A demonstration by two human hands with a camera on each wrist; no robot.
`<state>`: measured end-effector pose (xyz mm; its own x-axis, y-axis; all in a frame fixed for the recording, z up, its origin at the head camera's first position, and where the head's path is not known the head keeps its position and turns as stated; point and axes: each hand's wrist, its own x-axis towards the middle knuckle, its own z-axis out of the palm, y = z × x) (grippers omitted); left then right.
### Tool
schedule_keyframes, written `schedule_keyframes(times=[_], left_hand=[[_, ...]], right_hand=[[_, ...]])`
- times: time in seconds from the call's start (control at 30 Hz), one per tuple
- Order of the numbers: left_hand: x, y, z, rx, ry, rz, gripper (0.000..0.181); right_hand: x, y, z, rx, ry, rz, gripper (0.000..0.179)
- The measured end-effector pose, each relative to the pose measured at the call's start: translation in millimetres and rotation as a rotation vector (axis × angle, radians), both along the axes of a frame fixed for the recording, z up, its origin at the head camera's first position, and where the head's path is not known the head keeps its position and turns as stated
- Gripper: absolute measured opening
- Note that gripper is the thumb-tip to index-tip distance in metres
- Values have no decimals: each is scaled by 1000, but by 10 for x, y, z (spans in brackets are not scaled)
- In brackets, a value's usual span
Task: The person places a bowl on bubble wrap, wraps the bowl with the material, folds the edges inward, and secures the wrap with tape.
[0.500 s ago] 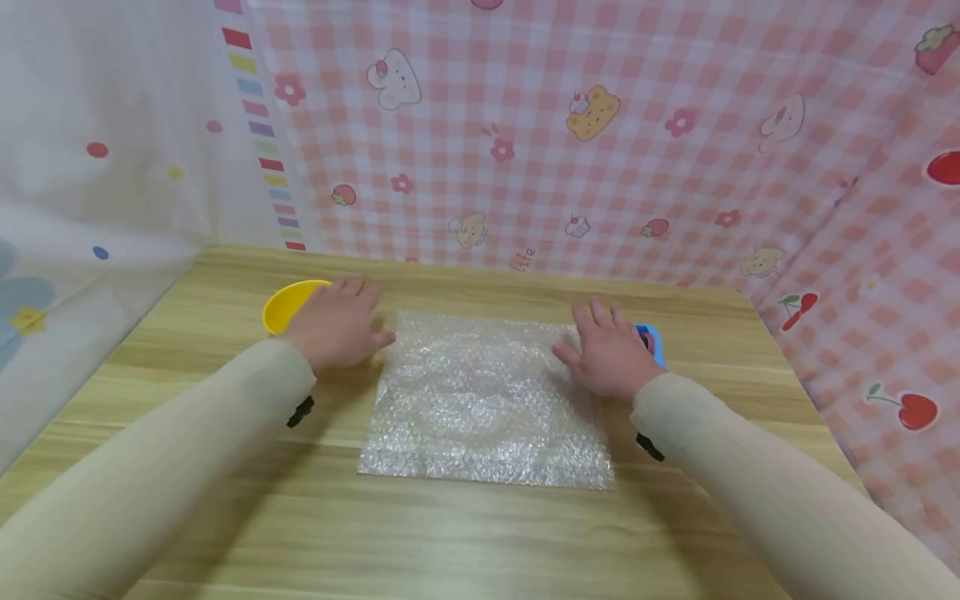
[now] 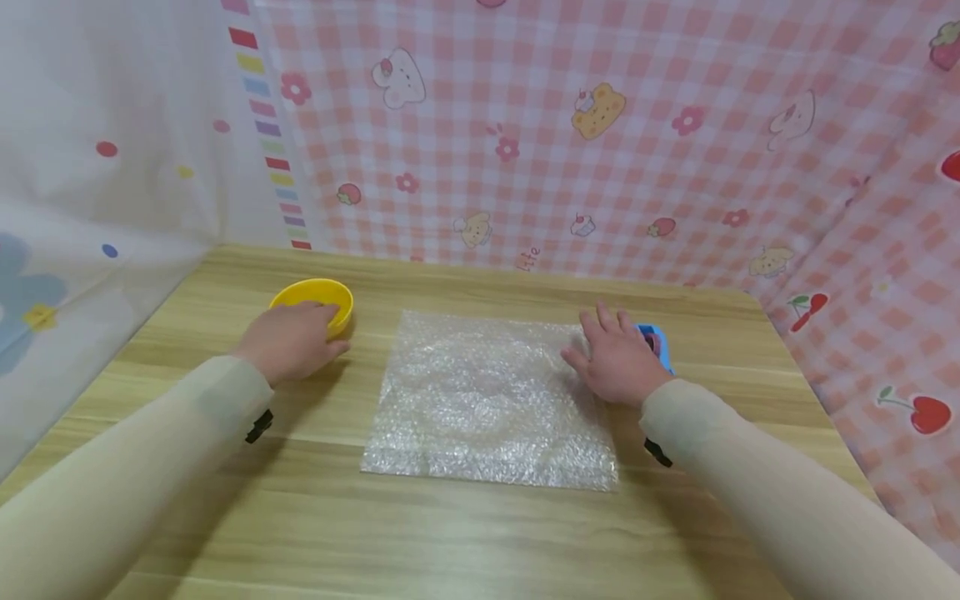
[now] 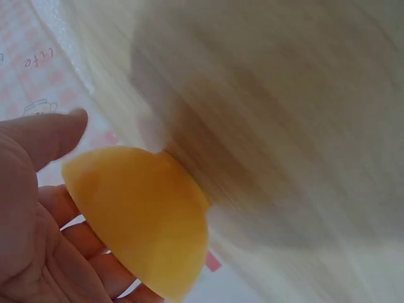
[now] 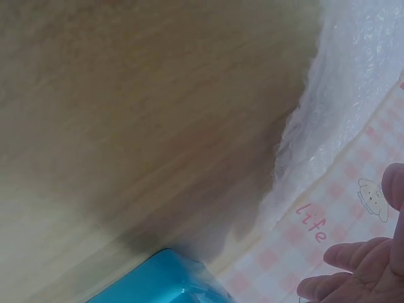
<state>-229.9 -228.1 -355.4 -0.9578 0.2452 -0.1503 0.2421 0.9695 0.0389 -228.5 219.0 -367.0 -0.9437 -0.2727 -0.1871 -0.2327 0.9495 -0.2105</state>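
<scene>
Bubble wrap (image 2: 487, 408) lies flat before us on the table (image 2: 450, 542), between our hands. Our right hand (image 2: 618, 362), fingers spread, is over its right edge, near a half-hidden blue thing (image 4: 158, 278). Our left hand (image 2: 288, 343) reaches over the yellow bowl (image 3: 145, 214), fingers slightly parted, thumb clear; for a sure grip, we should bring the thumb against the outer wall.

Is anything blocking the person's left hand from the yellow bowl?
Nothing visible does: the left hand is right at the yellow bowl, its fingers over the opening. The bubble wrap lies off to the right, not between them.
</scene>
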Motion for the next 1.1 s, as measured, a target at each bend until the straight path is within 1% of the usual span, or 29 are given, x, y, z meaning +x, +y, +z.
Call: schedule_keyframes(times=[0.1, 0.17, 0.27, 0.33, 0.53, 0.73, 0.83, 1.0, 1.1], left_hand=[[4, -40, -15, 0, -6, -2, 52], [-4, -58, -36, 8, 0, -6, 40], [-9, -75, -62, 17, 27, -19, 24], [-4, -78, -75, 22, 47, -26, 20], [32, -71, -72, 18, 84, -34, 21], [48, -39, -73, 19, 97, -20, 23], [49, -4, -63, 24, 107, -23, 24], [78, 83, -40, 14, 137, -50, 28], [98, 148, -35, 24, 168, -86, 28]], right_hand=[[5, 10, -7, 9, 7, 5, 78], [7, 16, -9, 15, 10, 9, 77], [9, 19, -7, 22, 12, 20, 76], [11, 18, -3, 23, 12, 28, 75], [16, 17, 2, 25, 9, 40, 74], [15, 10, -10, 25, -4, 31, 75], [7, 14, -16, 30, -2, 37, 74], [8, 19, -26, 33, 7, 49, 73], [8, 18, -35, 36, 12, 54, 72]])
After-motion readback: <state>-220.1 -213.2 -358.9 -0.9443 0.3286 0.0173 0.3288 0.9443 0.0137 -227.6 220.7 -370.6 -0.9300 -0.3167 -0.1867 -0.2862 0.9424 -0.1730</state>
